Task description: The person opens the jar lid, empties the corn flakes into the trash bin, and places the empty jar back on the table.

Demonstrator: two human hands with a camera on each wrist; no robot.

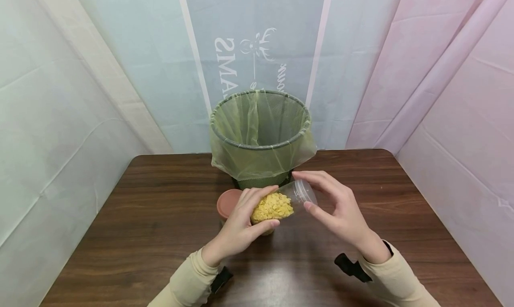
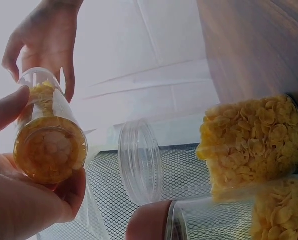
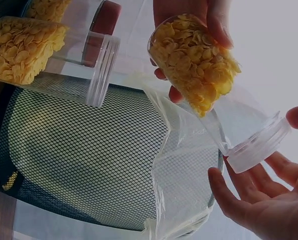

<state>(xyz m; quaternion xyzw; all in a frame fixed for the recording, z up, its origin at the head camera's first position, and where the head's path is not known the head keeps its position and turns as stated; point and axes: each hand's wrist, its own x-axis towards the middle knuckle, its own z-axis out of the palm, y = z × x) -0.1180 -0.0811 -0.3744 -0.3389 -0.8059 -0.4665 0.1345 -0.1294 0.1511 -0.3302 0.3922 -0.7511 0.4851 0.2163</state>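
Observation:
My left hand (image 1: 242,217) grips a clear jar (image 3: 191,57), its fingers and thumb wrapped round the body. Yellow corn flakes (image 1: 274,207) fill the lower part, and the jar is tilted with its lid end towards my right hand (image 1: 335,206). That hand pinches the clear screw lid (image 3: 259,145) between thumb and fingertips, at the jar's mouth. Below, a second flake jar with a clear lid (image 2: 140,160) stands upright, mostly hidden by the left hand in the head view. Beside it is a third flake jar with a pinkish-red lid (image 1: 229,203).
Behind the jars stands a mesh waste bin (image 3: 89,155) with a thin yellow-green liner (image 1: 263,157) folded over its rim. Both stand on a dark wooden table (image 1: 152,235). Pale cloth curtains (image 1: 132,52) hang round the back and sides.

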